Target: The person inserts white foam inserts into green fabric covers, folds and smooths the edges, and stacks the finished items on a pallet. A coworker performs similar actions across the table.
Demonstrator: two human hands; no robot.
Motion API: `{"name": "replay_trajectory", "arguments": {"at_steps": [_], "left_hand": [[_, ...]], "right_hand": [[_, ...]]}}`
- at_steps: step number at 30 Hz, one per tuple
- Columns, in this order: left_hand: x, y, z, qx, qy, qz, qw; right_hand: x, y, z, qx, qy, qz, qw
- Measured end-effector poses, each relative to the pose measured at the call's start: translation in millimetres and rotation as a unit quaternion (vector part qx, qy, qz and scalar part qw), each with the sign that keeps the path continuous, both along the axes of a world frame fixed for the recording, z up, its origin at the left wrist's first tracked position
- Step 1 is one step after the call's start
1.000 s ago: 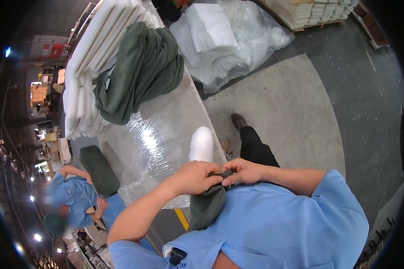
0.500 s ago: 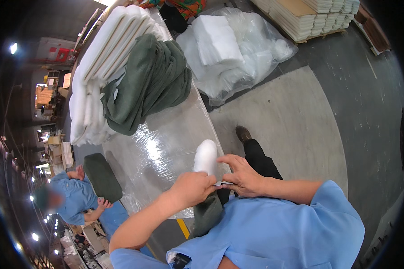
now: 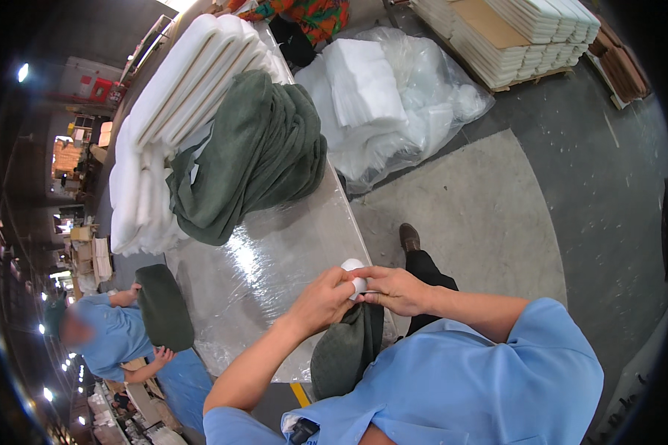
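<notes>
Close to my body, a white padded cushion insert sticks up between my hands above a dark green fabric cover. My left hand is closed round the left side of the insert. From the right, my right hand pinches it near the cover's opening, the fingertips of both hands almost meeting. A bit of white shows between them. The cover hangs below my hands against my blue shirt, and its opening is partly hidden by my fingers.
A heap of green covers lies on the plastic-wrapped table, beside stacked white cushion inserts. A clear bag of white padding is on the floor. At left, a co-worker holds a green cushion. White panels are stacked far right.
The white insert sticks up much less than before. My right hand has closed in from spread fingers to a pinch, and my left hand has moved slightly right. The co-worker's cushion has shifted slightly.
</notes>
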State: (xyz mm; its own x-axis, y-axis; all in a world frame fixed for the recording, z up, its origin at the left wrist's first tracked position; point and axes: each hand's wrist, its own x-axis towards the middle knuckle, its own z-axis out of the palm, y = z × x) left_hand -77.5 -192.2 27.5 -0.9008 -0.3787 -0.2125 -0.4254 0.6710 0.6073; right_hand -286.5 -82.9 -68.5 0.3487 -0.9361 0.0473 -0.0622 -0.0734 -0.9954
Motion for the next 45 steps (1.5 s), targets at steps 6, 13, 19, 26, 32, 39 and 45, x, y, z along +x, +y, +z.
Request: {"name": "replay_trajectory", "arguments": {"at_steps": [6,13,19,26,32,39,45], "left_hand": [[-4,-22,-22,0.105,-0.023,0.127,0.986],[15,-28,-90,0.342,-0.051,0.303,0.888],[23,-8,-151,0.389,-0.082,0.379,0.836],[-13,2,-138,0.314,-0.005,0.245,0.917],[-16,1,-153,0.306,-0.066,0.274,0.909],[-23,1,-150,0.262,-0.064,0.266,0.926],[-40,-1,-153,0.186,-0.118,0.224,0.949]], "right_hand": [[13,-26,-23,0.121,-0.054,-0.079,0.988],[45,-25,-73,0.232,-0.213,-0.130,0.940],[55,-24,-112,0.262,0.003,-0.115,0.958],[32,18,-86,0.409,-0.159,-0.176,0.881],[44,9,-76,0.475,-0.254,-0.298,0.788],[56,-13,-77,0.549,-0.349,-0.330,0.684],[53,-16,-113,0.493,-0.243,-0.352,0.758]]}}
